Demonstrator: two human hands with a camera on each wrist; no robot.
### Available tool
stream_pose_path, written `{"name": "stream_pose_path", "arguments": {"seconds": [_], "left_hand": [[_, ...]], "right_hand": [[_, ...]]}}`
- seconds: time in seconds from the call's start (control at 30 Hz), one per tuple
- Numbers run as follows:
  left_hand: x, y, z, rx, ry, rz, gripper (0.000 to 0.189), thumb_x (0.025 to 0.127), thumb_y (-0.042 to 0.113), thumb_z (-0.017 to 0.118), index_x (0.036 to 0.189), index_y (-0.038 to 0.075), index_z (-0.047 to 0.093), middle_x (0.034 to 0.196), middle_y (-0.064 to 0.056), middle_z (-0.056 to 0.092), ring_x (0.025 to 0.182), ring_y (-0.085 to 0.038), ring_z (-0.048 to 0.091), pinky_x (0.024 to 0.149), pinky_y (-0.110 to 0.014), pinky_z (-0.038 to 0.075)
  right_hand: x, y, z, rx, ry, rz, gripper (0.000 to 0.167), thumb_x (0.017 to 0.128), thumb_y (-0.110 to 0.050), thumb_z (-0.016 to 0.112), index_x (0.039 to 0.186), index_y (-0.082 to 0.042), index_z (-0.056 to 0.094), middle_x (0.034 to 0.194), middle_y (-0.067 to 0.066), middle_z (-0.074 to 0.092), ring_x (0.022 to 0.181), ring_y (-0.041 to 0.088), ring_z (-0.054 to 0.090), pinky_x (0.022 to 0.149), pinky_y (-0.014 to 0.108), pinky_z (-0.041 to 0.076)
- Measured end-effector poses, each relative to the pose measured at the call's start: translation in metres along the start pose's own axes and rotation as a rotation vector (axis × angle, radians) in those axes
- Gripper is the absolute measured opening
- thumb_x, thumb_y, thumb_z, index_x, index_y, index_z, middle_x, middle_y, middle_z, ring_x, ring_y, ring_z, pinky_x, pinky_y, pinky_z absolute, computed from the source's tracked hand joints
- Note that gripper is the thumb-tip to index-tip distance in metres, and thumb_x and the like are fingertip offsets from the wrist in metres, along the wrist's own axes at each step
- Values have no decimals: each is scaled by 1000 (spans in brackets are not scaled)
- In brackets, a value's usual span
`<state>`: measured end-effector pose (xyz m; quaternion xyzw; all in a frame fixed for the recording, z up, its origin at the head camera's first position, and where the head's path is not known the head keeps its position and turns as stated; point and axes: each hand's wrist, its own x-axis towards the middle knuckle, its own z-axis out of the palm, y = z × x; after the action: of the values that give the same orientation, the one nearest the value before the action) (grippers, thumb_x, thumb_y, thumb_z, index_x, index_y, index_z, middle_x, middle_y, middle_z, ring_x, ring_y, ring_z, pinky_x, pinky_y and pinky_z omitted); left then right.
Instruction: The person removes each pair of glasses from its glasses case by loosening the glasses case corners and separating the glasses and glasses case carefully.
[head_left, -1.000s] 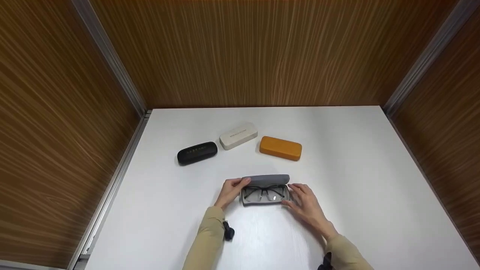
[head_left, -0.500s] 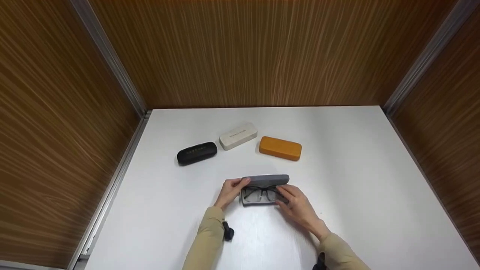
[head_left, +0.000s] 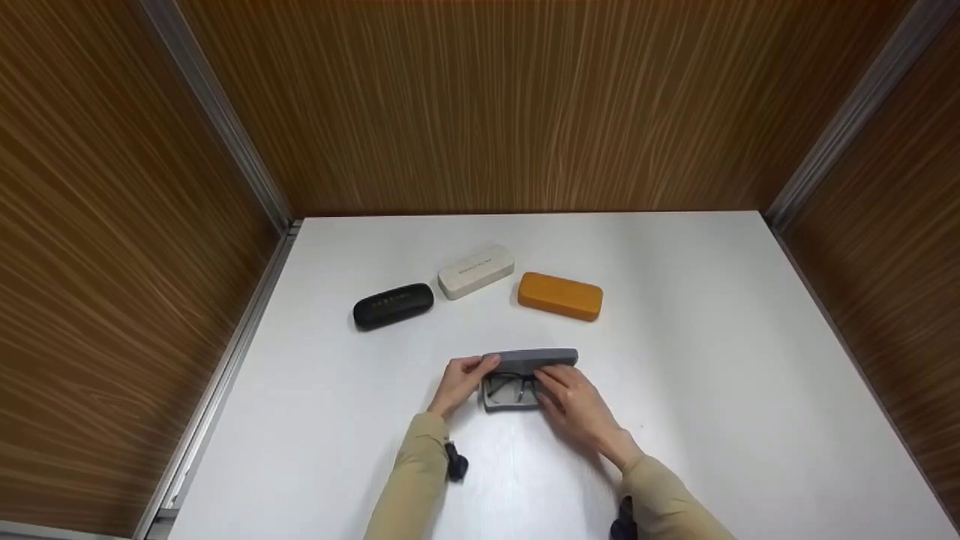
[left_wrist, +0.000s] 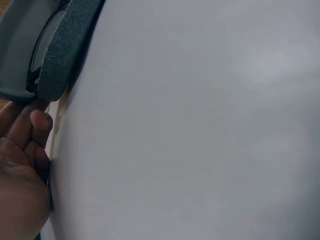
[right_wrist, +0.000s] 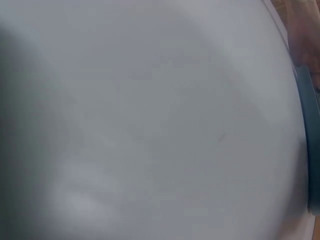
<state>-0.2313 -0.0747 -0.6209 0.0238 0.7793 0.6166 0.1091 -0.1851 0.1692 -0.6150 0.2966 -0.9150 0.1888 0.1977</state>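
Note:
A grey glasses case [head_left: 532,361] lies with its lid raised near the middle front of the table. Inside it is a pair of dark-framed eyeglasses [head_left: 506,388], its right part covered by my right hand. My left hand [head_left: 457,384] grips the case's left end, thumb on the lid. In the left wrist view the left hand [left_wrist: 25,145] has its fingers under the end of the textured case [left_wrist: 70,50]. My right hand [head_left: 581,405] reaches over the case, fingertips around the bridge of the eyeglasses; I cannot tell whether they pinch the frame.
Behind the grey case are a black glasses case [head_left: 394,306], a white one [head_left: 476,272] and an orange one [head_left: 560,296], all closed. The white table [head_left: 720,360] is bordered by wood-grain panels [head_left: 525,105] at the back and both sides.
My right hand has moved left from the case's right end to the middle of the eyeglasses, covering more of them. The left hand and the case have stayed in place.

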Motion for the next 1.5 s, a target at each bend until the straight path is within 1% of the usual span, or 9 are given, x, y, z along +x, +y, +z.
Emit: {"name": "stream_pose_path", "arguments": {"seconds": [0.27,0.47,0.63,0.83,0.9,1.07,1.23,1.33,1.5], "left_hand": [[0,1,0,9,6,9,54,92,54,65,114,6,76,101,-6,74,85,-9,57,80,-24,46],[0,0,0,10,3,8,54,93,54,65,116,7,75,114,-9,76,97,-8,62,95,-29,50],[0,-1,0,13,6,2,49,94,50,65,114,6,75,108,-9,75,90,-8,58,86,-26,48],[-3,3,0,13,9,5,41,98,40,62,113,4,75,111,-11,75,96,-11,62,92,-30,49],[-9,13,-1,14,4,16,39,98,37,62,111,3,75,111,-11,75,97,-12,63,93,-29,49],[-26,39,-5,-2,-12,37,38,98,32,64,106,-4,74,90,-6,69,79,-9,54,76,-22,44],[-30,45,-6,-13,-8,37,38,98,31,64,108,-4,74,88,-10,65,73,-7,48,69,-22,40],[-28,42,-5,-10,-13,24,39,98,32,64,109,-5,73,90,-13,65,73,-7,48,69,-23,41],[-8,11,-1,-7,-1,15,41,97,39,65,104,0,75,78,2,59,70,-7,46,67,-23,40]], "right_hand": [[7,-5,5,-22,-33,21,34,91,-18,74,122,-4,71,117,9,72,112,26,66,101,43,52],[13,-7,9,-61,-21,25,28,92,-17,73,116,-3,73,111,8,71,103,24,65,95,42,53],[16,-10,13,-72,6,27,23,90,-14,75,109,-2,75,105,9,70,100,26,64,93,43,53],[20,-14,15,-86,6,50,17,90,-12,74,103,-1,76,101,11,70,96,27,64,90,43,53],[20,-14,16,-82,3,57,15,89,-12,74,101,-2,76,99,10,70,94,26,63,89,44,53],[22,-15,16,-51,-1,65,10,89,-9,73,97,-2,76,98,8,69,95,27,62,89,46,53],[21,-14,17,-34,19,48,10,88,-9,74,97,-3,76,98,7,69,96,27,64,88,46,53],[20,-13,18,-39,38,28,11,87,-8,75,96,-3,76,96,7,69,94,27,64,86,45,54],[18,-12,14,-44,72,3,13,84,-7,77,97,-3,76,96,5,71,93,25,64,87,41,54]]}}
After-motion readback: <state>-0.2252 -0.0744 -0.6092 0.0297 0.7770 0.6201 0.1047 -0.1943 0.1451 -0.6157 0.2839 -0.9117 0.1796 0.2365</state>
